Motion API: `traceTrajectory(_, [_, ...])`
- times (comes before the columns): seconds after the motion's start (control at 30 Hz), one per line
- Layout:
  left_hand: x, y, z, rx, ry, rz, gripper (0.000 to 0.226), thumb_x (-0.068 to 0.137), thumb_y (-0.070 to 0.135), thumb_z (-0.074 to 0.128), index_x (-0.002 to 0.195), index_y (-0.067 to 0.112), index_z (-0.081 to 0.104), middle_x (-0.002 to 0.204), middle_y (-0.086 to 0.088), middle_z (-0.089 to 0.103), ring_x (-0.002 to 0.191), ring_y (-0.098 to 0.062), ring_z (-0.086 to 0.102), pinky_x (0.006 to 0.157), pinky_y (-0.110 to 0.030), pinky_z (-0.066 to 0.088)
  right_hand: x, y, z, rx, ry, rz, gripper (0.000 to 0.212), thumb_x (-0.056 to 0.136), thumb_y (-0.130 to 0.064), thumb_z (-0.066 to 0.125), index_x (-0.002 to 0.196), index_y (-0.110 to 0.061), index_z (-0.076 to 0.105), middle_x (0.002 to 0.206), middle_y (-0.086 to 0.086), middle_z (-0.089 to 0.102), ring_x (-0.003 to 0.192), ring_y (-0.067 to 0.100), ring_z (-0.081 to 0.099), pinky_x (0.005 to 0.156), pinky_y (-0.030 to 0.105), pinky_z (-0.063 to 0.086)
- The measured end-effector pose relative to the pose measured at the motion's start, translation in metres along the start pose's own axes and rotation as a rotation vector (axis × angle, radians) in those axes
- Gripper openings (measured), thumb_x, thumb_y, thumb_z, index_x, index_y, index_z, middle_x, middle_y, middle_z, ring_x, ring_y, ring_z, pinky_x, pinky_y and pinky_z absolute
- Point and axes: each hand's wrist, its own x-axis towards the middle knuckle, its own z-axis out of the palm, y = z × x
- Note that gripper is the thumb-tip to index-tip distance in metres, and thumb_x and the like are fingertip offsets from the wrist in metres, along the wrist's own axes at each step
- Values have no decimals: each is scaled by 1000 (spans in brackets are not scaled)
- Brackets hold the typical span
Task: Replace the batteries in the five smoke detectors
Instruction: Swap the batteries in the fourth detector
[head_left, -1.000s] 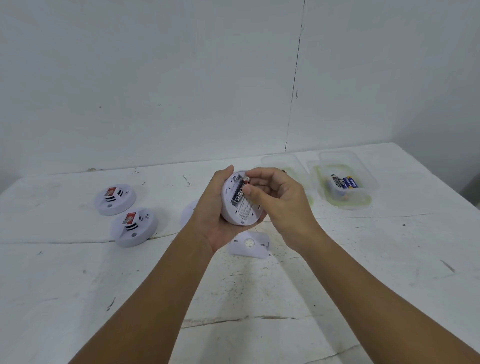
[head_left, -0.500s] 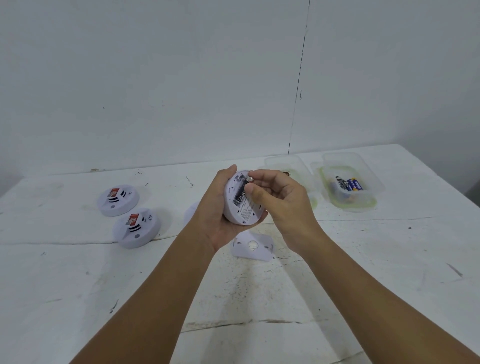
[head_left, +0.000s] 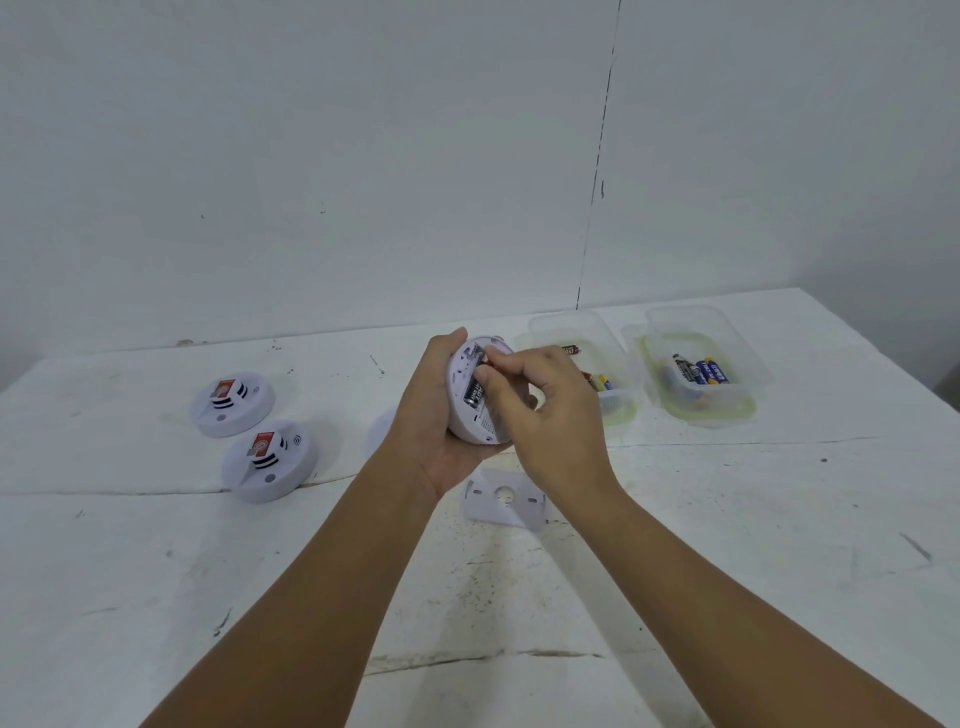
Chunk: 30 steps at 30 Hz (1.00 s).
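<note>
The left hand (head_left: 441, 410) holds a white detector (head_left: 470, 410) above the desk (head_left: 727, 545), its grip curled round the rim from the left with the thumb up by the top edge. The detector is tilted so its open back faces the camera. A dark battery (head_left: 475, 395) lies in the bay there, running roughly top to bottom. The right hand (head_left: 540, 400) comes in from the right, its grip pinched at the upper end of that battery, thumb and forefinger meeting over it; the other fingers curl loosely behind.

Just below the hands, a flat white plate (head_left: 506, 501) with a round hole lies on the desk. Left of the hands, partly hidden by the left wrist, a white round edge (head_left: 379, 431) shows; what it is cannot be told.

Two more detectors lie face up well to the left: a far one (head_left: 232, 404) and a near one (head_left: 270, 460), close together, each with a red label and dark slots.

To the right, near the back wall (head_left: 363, 156), stand two clear tubs side by side. The left tub (head_left: 576, 332), partly behind the right hand, holds a few batteries. The right tub (head_left: 701, 374) holds black and blue batteries (head_left: 701, 370) lying together.
</note>
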Motion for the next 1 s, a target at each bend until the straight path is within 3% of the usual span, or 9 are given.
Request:
traceTrajectory(0.2, [6, 1, 2, 16, 10, 6, 37, 96, 51, 58, 110, 18, 67, 94, -6, 72, 84, -24, 72, 74, -36, 60, -6, 11, 14, -50, 28, -68, 29, 95, -33, 69, 120, -20, 77, 107, -3, 56, 104, 16, 59, 88, 29, 50])
traceTrajectory(0.27, [11, 4, 1, 52, 17, 2, 39, 95, 53, 60, 109, 17, 69, 99, -8, 73, 89, -26, 72, 84, -41, 60, -2, 13, 8, -59, -6, -67, 27, 97, -32, 68, 121, -22, 77, 106, -4, 56, 101, 15, 59, 85, 23, 48])
traceTrajectory(0.37, [18, 6, 2, 89, 35, -21, 38, 94, 54, 62, 99, 18, 73, 106, -9, 70, 102, -29, 66, 108, -51, 47, 11, 14, -11, -39, -67, -12, 18, 102, -32, 65, 106, -25, 81, 100, -7, 62, 100, 11, 61, 85, 19, 47])
traceTrajectory(0.5, [29, 6, 4, 51, 64, -35, 38, 94, 54, 65, 105, 18, 72, 118, -13, 67, 107, -39, 63, 102, -53, 51, 54, 33, -36, -199, 25, 31, 18, 103, -22, 61, 112, -26, 75, 105, -6, 68, 91, 4, 63, 89, 29, 52])
traceTrajectory(0.57, [34, 5, 5, 35, 63, -32, 40, 94, 54, 65, 111, 19, 70, 126, -14, 65, 113, -41, 61, 97, -52, 53, 81, 46, -49, -416, -77, 93, 21, 102, -18, 58, 115, -25, 73, 112, 0, 65, 86, 6, 62, 89, 29, 49])
traceTrajectory(0.7, [43, 4, 1, 25, 52, -47, 48, 93, 55, 64, 126, 21, 67, 140, -13, 61, 118, -42, 61, 95, -53, 53, 123, 64, -61, -743, -375, 123, 32, 102, -6, 53, 124, -18, 71, 132, 5, 64, 120, 22, 60, 102, 34, 48])
traceTrajectory(0.77, [47, 4, -1, 26, 55, -49, 48, 93, 55, 63, 126, 21, 68, 140, -13, 62, 118, -42, 62, 95, -53, 54, 136, 70, -55, -910, -521, 93, 38, 100, -1, 52, 130, -19, 68, 137, 5, 63, 126, 24, 58, 105, 38, 49])
traceTrajectory(0.9, [52, 4, -1, 47, 78, -57, 42, 92, 55, 65, 112, 20, 74, 130, -14, 68, 110, -42, 65, 96, -53, 54, 147, 83, -37, -1152, -715, 42, 44, 91, 6, 48, 127, -12, 64, 123, 9, 64, 108, 29, 63, 84, 38, 57])
traceTrajectory(1.0, [54, 5, -1, 52, 97, -55, 40, 91, 54, 66, 109, 20, 76, 125, -14, 70, 109, -42, 66, 92, -52, 56, 149, 89, -32, -1276, -800, 3, 25, 89, 7, 50, 106, -7, 63, 98, 8, 59, 84, 26, 59, 65, 32, 46])
